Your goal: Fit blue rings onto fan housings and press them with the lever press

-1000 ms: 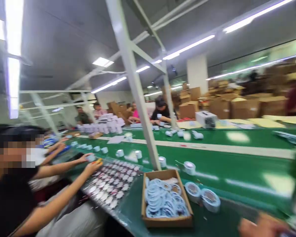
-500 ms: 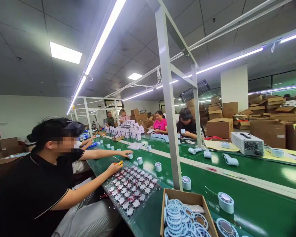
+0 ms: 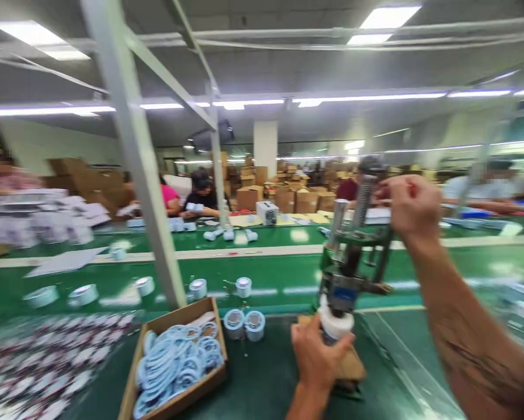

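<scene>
While looking out through the head view, got plenty of motion blur to put up with, but can make out the main stuff. Got the left hand (image 3: 317, 357) wrapped round a white piece (image 3: 337, 322), thumb to the right and fingers (image 3: 313, 328) to the left, so call that gripping. Find said white piece directly below the head of a small hand press (image 3: 344, 286), over on the right half of the green counter (image 3: 271, 367). Can't tell if pressed down on or just under it. Notice a bit of brown cardboard (image 3: 352, 367) lying by the foot of the press too.

Up top, see the right hand (image 3: 413, 205) curled round the upper end of a lever (image 3: 383, 259) on the press, fingers closed.

Left of all that, see a cardboard tray (image 3: 201, 395) heaped with pale-blue rings (image 3: 174, 361). Just beside it, spot two pale-blue round pieces (image 3: 255, 325) side by side. Further left, see rows of pale discs (image 3: 34, 373), pretty smeared. Behind the tray, see a grey post (image 3: 152, 192). On the far side, make out a person in pink (image 3: 171, 199), a person in black (image 3: 206, 199) and a pale metal box (image 3: 267, 213).
</scene>
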A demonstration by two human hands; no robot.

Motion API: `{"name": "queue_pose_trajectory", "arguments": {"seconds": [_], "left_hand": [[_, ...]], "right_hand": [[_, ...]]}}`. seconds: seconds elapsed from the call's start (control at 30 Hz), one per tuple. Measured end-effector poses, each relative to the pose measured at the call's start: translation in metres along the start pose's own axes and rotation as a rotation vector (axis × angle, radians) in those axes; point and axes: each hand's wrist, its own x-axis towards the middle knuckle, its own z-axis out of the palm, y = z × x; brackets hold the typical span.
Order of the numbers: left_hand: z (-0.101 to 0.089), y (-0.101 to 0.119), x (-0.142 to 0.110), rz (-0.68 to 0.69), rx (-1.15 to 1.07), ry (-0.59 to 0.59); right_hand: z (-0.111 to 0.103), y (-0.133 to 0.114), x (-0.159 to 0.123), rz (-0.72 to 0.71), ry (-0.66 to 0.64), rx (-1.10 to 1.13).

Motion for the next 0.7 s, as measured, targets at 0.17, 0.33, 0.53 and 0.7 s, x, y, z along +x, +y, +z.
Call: {"name": "queue_pose_trajectory", "arguments": {"seconds": [0.17,0.33,0.53,0.7], "left_hand": [[0.005,0.008,0.001,0.038,0.034,0.010],[-0.008,0.011,0.004,0.098,0.038,0.025],[-0.001,0.000,0.001,0.118,0.009,0.001],[0.006,-0.018,-0.010,0.081,-0.032,0.029]], "right_hand": [[-0.005,0.003,0.004,0.028,0.013,-0.038],[-0.001,-0.003,-0.002,0.010,0.019,0.023],[-0.005,-0.002,-0.003,0.017,0.012,0.026],[-0.008,-0.016,-0.006,0.003,0.021,0.036]]}}
